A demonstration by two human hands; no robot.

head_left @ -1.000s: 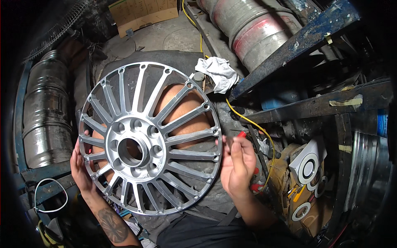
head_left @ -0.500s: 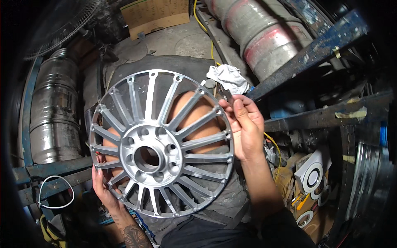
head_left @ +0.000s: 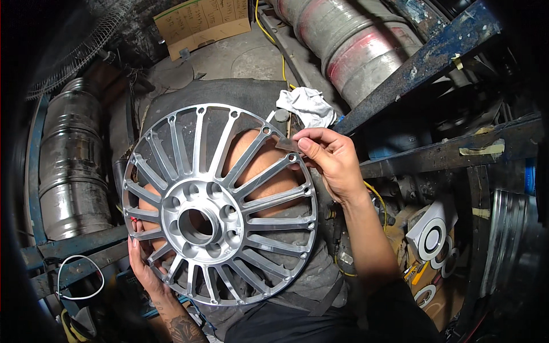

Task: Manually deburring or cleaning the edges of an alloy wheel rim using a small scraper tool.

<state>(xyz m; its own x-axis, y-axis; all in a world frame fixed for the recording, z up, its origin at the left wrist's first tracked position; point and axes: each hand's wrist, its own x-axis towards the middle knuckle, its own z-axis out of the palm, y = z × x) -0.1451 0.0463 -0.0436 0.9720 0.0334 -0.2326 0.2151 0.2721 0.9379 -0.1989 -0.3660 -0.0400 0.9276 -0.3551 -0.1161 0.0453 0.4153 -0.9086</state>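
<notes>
Overhead, cluttered workshop floor [head_left: 229, 57], kegs [head_left: 354, 51].

A white rag [head_left: 307, 107], cardboard sheet [head_left: 201, 23] and metal drums [head_left: 71, 166] lie around.

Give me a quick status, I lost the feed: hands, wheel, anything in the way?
Left hand gripping lower-left rim of silver spoked wheel. Right hand pinching small dark scrap at upper-right rim. White rag lying just beyond, not touching.
</notes>
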